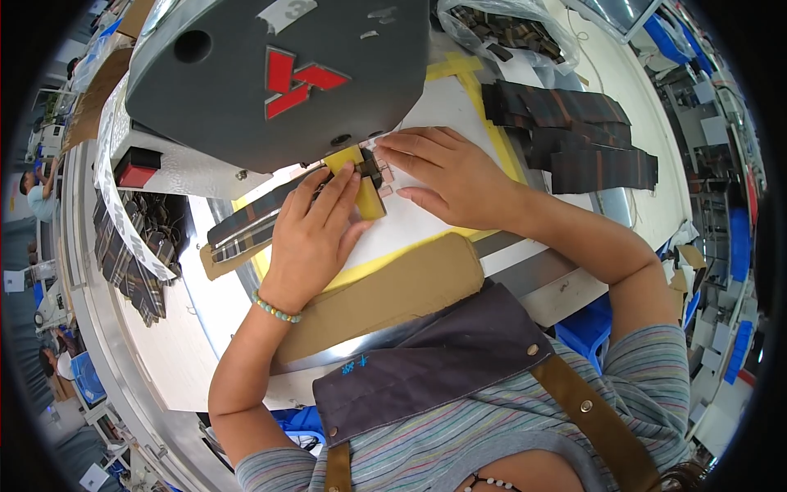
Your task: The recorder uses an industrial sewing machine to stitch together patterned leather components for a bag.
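Note:
In the head view my left hand (310, 234) lies with outstretched fingers on a yellow block (369, 199) below the dark machine head (213, 90). A small dark piece (369, 167) sits at that block beside a pale pink template (387, 185). My right hand (449, 180) rests just right of these, fingers extended on the white board (443, 107), fingertips at the template's edge. A dark plaid strip (242, 221), over brown card, runs leftward from under my left fingers. Whether anything lies under the fingertips is hard to tell.
Folded plaid strips (602, 168) lie at right, a bag of pieces (504, 37) behind, a pile of plaid pieces (131, 271) at left. Brown card (377, 303) lies along the yellow-taped board's front. Other people (37, 197) work at far left.

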A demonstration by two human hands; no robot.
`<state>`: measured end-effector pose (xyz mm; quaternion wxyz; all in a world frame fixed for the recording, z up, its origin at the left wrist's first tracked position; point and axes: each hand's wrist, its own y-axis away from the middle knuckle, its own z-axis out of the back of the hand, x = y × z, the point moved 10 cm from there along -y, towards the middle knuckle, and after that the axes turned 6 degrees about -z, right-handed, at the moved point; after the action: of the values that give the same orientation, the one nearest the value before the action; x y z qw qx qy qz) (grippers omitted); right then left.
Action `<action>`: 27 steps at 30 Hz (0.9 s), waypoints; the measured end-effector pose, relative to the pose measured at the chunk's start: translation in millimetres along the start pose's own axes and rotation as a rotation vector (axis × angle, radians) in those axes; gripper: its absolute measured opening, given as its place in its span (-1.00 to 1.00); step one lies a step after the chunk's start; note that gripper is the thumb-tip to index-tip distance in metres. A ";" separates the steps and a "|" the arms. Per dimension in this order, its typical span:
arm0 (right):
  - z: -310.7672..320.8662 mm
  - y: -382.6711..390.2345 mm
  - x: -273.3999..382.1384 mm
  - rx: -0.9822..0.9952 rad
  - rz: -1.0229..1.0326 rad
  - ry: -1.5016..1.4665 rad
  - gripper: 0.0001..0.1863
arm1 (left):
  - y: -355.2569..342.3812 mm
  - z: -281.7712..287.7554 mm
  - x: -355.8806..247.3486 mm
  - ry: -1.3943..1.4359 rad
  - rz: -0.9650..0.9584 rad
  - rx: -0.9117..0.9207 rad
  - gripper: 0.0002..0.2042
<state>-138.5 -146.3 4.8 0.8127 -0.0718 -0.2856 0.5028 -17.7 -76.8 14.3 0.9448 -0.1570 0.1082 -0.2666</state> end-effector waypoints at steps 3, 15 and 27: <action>-1.7 0.4 -1.3 0.030 0.000 -0.010 -0.49 | -4.1 2.5 1.7 -0.011 -0.050 -0.032 -0.53; 4.3 2.5 -8.4 -0.051 0.005 -0.060 -0.72 | -20.0 -2.3 -5.3 -0.207 -0.161 0.020 -0.70; -12.4 2.6 0.1 0.140 0.146 0.003 -0.54 | 23.6 7.5 13.4 -0.005 0.088 -0.014 -0.84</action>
<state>-133.8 -142.9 -6.4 0.7773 -0.0360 -0.2426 0.5793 6.7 -63.1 11.2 0.9547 -0.1594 0.1145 -0.2236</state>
